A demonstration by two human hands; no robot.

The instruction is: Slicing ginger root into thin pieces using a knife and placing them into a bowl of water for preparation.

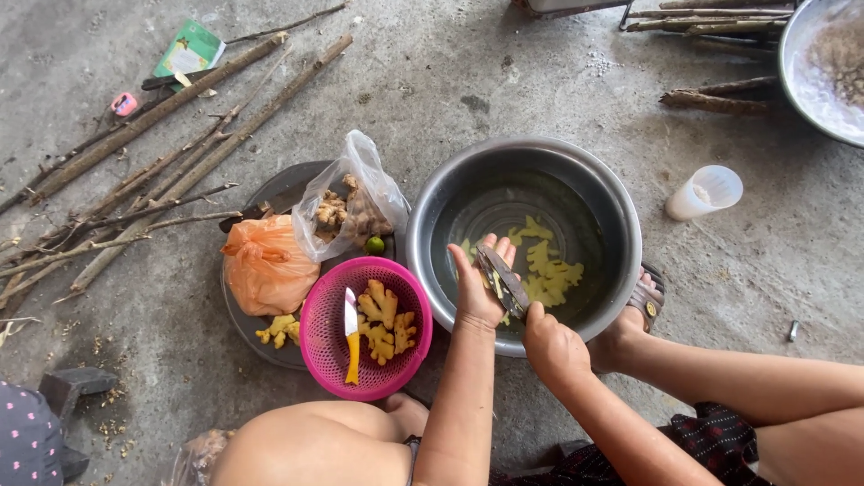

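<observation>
A bare grey concrete floor filled the view from above, with a person squatting low over it, knees and forearms entering from the bottom edge.

Nearest the camera, the right hand (555, 346) reached forward from a bent arm, fingers closed around the handle of a dark knife (506, 281) whose blade angled up and left. The left hand (477, 286) stood upright just beside it, palm turned toward the blade, fingers together and loosely curled on a small piece of ginger that was mostly hidden. Both hands hovered over the near rim of a steel basin (621, 225) holding water and pale yellow peeled ginger pieces (549, 270).

The blade lay almost against the left palm, so a slip on wet ginger could well cut the fingers; the small piece might also drop into the water.

To the left sat a pink plastic colander (317, 333) with more peeled ginger and a yellow-handled knife (351, 335), resting on a dark round tray (270, 193). The tray also carried an orange plastic bag (268, 265) and a clear bag of unpeeled ginger (346, 211).

Farther off lay a scatter of dry sticks (162, 153), a white plastic cup (706, 191), and the edge of another metal bowl (792, 85).
</observation>
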